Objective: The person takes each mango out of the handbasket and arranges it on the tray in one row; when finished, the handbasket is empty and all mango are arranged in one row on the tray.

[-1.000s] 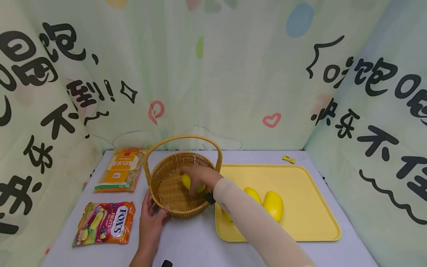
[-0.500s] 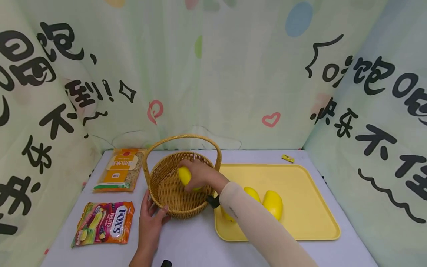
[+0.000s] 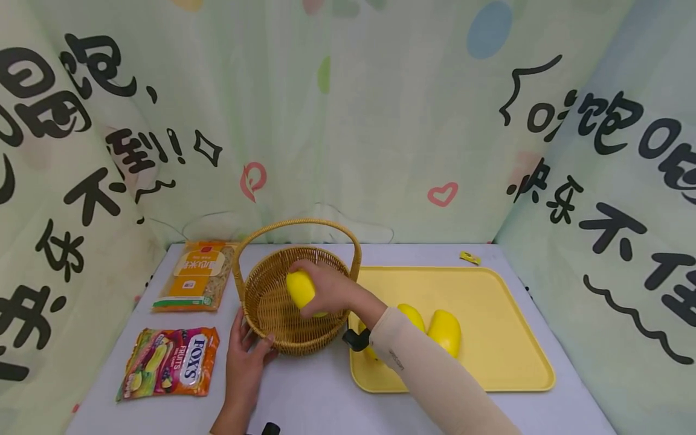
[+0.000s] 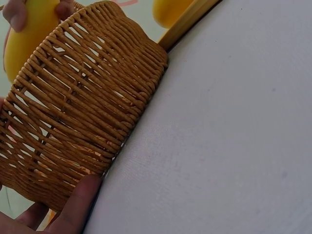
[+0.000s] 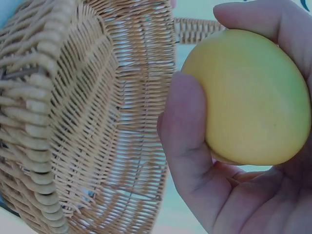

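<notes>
A brown wicker basket (image 3: 301,348) with a tall arched handle stands on the table, its inside visible from above. My left hand (image 3: 247,362) holds its left front side, and the left wrist view shows the thumb (image 4: 80,202) against the woven wall. Over the basket's opening, my right hand (image 3: 334,289) grips a yellow mango (image 3: 300,289). In the right wrist view, thumb and fingers wrap round this mango (image 5: 253,97), which is apart from the basket wall. To the right, more mangoes (image 3: 444,332) lie on a yellow tray (image 3: 505,326), partly hidden by my right sleeve.
At the left lie an orange-labelled bag of grain (image 3: 194,278) and, nearer, a colourful candy bag (image 3: 170,362). A small yellow packet (image 3: 470,258) lies behind the tray. Printed curtains (image 3: 380,133) enclose the table at the back and sides.
My right hand has risen from inside the basket with the mango and drawn slightly left; more of the fruit shows. My left hand and the basket have stayed in place.
</notes>
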A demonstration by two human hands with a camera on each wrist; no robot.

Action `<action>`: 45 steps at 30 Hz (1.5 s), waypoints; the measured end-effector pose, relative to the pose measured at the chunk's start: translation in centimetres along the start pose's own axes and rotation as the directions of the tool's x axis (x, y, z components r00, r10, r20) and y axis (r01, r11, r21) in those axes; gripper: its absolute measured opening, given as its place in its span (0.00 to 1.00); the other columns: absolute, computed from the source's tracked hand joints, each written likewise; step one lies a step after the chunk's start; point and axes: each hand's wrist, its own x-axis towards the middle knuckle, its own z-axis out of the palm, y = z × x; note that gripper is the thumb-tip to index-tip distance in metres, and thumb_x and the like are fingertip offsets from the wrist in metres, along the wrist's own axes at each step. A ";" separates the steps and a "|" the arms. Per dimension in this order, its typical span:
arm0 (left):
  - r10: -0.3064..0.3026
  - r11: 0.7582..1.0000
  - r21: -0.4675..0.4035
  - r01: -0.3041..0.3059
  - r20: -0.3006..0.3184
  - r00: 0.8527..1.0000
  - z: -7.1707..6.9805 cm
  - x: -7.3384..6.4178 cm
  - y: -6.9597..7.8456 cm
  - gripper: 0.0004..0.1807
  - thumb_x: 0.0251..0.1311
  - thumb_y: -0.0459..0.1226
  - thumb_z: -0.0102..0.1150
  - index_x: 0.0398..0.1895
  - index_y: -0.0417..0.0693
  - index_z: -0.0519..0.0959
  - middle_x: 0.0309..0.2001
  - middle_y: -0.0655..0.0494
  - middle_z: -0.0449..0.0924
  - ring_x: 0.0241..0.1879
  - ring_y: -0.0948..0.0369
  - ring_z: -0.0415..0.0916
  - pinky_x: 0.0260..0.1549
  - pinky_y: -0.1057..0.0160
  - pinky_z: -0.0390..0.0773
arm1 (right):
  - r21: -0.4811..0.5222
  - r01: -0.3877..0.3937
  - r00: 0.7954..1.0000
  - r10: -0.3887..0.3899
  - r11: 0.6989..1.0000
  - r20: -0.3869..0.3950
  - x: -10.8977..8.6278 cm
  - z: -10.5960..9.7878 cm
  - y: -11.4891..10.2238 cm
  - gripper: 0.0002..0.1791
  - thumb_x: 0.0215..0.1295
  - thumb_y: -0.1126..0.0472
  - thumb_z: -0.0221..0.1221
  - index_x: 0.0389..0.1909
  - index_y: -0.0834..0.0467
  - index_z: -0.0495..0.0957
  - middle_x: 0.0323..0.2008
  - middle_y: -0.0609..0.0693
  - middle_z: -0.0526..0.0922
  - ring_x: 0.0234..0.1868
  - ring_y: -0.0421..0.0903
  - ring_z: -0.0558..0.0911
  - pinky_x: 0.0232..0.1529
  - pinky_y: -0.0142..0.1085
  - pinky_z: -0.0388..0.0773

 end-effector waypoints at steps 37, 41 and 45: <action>0.009 1.000 -0.015 -0.009 0.009 1.000 -0.1 0.0 -0.2 0.53 0.71 0.35 0.61 0.87 0.78 0.40 0.87 0.49 0.47 0.77 0.44 0.65 0.58 0.52 0.88 | 0.364 -0.061 0.978 0.128 0.930 -0.162 -11.1 1.9 2.4 0.50 0.45 0.56 0.76 0.73 0.41 0.65 0.63 0.53 0.74 0.49 0.53 0.78 0.41 0.41 0.80; 0.004 1.000 -0.016 -0.004 0.006 1.000 -0.1 -0.1 -0.2 0.53 0.71 0.35 0.61 0.86 0.79 0.40 0.87 0.49 0.47 0.76 0.45 0.65 0.58 0.53 0.88 | 0.412 -0.112 0.966 0.195 0.904 -0.167 -12.6 2.2 3.2 0.51 0.45 0.56 0.77 0.72 0.37 0.65 0.62 0.56 0.74 0.48 0.54 0.78 0.38 0.41 0.81; 0.003 1.000 -0.014 -0.003 0.003 1.000 -0.1 0.0 -0.1 0.53 0.71 0.36 0.62 0.86 0.81 0.40 0.87 0.50 0.47 0.77 0.45 0.65 0.58 0.53 0.88 | 0.443 -0.131 0.954 0.234 0.887 -0.187 -13.9 2.3 3.8 0.51 0.45 0.56 0.77 0.72 0.36 0.65 0.61 0.57 0.75 0.47 0.54 0.78 0.37 0.41 0.81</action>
